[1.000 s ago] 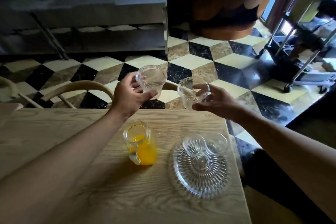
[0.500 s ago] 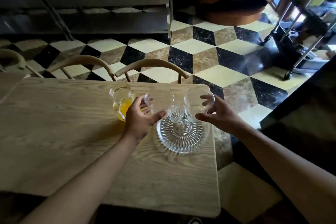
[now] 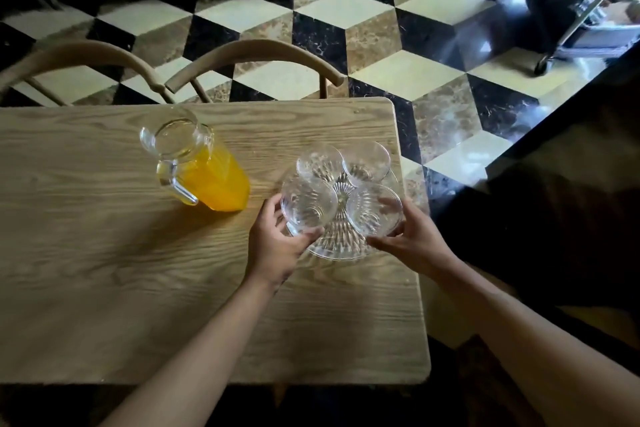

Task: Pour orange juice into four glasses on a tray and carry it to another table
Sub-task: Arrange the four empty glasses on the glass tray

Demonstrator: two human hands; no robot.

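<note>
1. Four empty clear glasses stand close together on a ribbed glass tray [image 3: 341, 246], which sits near the right end of a wooden table [image 3: 104, 270].
2. The person's left hand [image 3: 277, 246] wraps its fingers and thumb around the near-left glass [image 3: 309, 203], holding it on the tray.
3. The right hand [image 3: 414, 243] grips the near-right glass [image 3: 374, 209] the same way, with fingers curled along its near side.
4. The far-left glass [image 3: 320, 160] and far-right glass [image 3: 367, 159] stand untouched behind those two, and the rims of all four nearly meet.
5. A glass pitcher [image 3: 197, 166] of orange juice stands on the table to the left of the tray, apart from it, with its handle turned toward the person.
6. Two curved wooden chair backs [image 3: 252, 55] show beyond the table's far edge, over a checkered floor [image 3: 398, 73].
</note>
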